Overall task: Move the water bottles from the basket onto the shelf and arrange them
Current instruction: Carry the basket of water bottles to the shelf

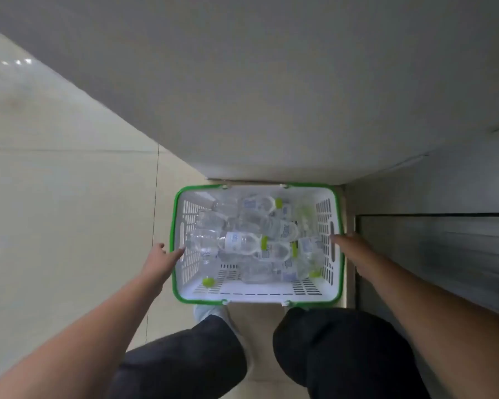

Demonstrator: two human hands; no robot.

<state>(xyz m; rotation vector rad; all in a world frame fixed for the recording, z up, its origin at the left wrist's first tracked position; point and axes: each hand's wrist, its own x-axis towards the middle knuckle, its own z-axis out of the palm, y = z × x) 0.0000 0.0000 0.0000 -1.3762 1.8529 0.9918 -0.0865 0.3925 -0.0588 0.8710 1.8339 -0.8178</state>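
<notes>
A white basket [257,293] with a green rim sits on the tiled floor [55,197], just ahead of the person's knees [329,341]. Clear bottles [236,243] with green caps lie jumbled inside, mostly on their sides. The left hand [160,260] reaches to the basket's left rim, fingers stretched out and touching it. The right hand [350,243] lies at the right rim, fingers straight; whether it grips the rim is unclear. A grey shelf [444,249] stands to the right.

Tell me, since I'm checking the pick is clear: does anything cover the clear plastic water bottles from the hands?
Nothing visible does. The clear plastic water bottles lie uncovered in the open-topped white basket with green rim; left hand and right hand flank its short sides.
</notes>
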